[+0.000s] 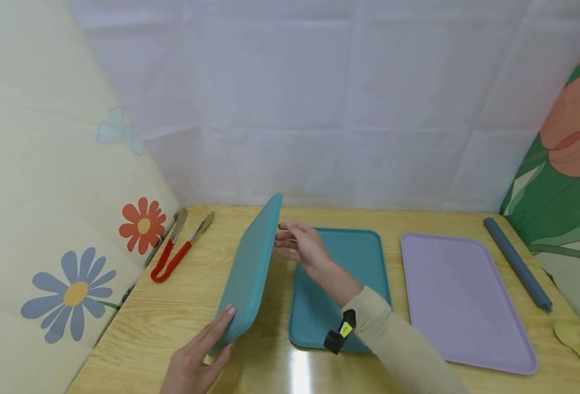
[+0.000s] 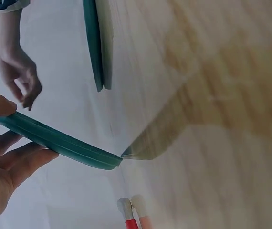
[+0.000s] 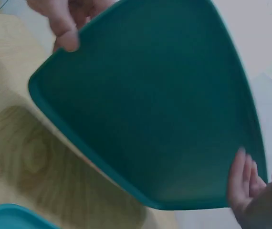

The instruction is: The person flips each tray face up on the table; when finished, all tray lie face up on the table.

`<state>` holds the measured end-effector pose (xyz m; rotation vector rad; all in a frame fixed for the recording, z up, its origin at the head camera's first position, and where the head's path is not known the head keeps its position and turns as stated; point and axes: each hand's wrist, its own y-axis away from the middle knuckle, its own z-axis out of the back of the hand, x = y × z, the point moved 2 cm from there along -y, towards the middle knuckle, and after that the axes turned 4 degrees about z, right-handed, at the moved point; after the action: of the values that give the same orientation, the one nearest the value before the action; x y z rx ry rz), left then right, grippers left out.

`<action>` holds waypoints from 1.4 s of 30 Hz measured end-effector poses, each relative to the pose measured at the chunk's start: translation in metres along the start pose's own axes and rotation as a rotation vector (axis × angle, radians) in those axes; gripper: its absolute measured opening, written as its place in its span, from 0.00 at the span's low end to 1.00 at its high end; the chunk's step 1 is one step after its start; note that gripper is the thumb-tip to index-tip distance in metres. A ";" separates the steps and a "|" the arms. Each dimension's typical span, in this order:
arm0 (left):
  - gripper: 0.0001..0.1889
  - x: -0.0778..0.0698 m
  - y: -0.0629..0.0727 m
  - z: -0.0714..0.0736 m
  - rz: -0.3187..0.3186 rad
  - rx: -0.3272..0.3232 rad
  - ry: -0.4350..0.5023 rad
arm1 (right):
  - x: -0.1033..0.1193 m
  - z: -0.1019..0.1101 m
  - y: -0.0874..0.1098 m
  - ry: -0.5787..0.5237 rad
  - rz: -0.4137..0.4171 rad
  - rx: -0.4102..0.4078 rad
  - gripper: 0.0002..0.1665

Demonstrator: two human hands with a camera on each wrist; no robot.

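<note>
My left hand (image 1: pixel 198 353) grips the near edge of a teal tray (image 1: pixel 248 262), which is tilted steeply up over the table. In the left wrist view, the thumb lies on one side of the tray (image 2: pixel 64 145) and the fingers on the other. My right hand (image 1: pixel 302 246) is beside the tray's right face, fingers loosely bent, near its far edge. The right wrist view has the right hand's fingers (image 3: pixel 243 176) in front of a corner of the tray (image 3: pixel 141 105). A second teal tray (image 1: pixel 354 257) lies flat under my right forearm.
Right of the flat teal tray lies a lavender tray (image 1: pixel 462 295). Beyond it are a dark blue rod (image 1: pixel 516 262) and a pale yellow spoon (image 1: pixel 568 335). Red-handled tongs (image 1: pixel 178 254) lie at the back left. Cloth walls (image 1: pixel 290 98) stand behind and at both sides.
</note>
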<state>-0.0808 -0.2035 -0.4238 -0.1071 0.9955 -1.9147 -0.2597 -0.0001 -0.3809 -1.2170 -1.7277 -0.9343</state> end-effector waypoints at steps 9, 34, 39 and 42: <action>0.27 -0.002 -0.001 0.004 0.069 -0.058 0.107 | -0.038 0.003 0.006 0.158 -0.134 0.038 0.22; 0.32 -0.030 -0.024 0.027 1.066 -0.083 0.282 | -0.077 -0.017 0.023 0.187 -0.309 0.217 0.33; 0.32 -0.030 -0.024 0.028 1.127 -0.118 0.364 | -0.078 -0.016 0.023 0.159 -0.306 0.234 0.36; 0.32 -0.029 -0.023 0.029 1.133 -0.166 0.436 | -0.078 -0.015 0.024 0.167 -0.305 0.235 0.37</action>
<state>-0.0676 -0.1929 -0.3792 0.6725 1.1365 -0.8120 -0.2178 -0.0359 -0.4429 -0.7166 -1.8571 -0.9467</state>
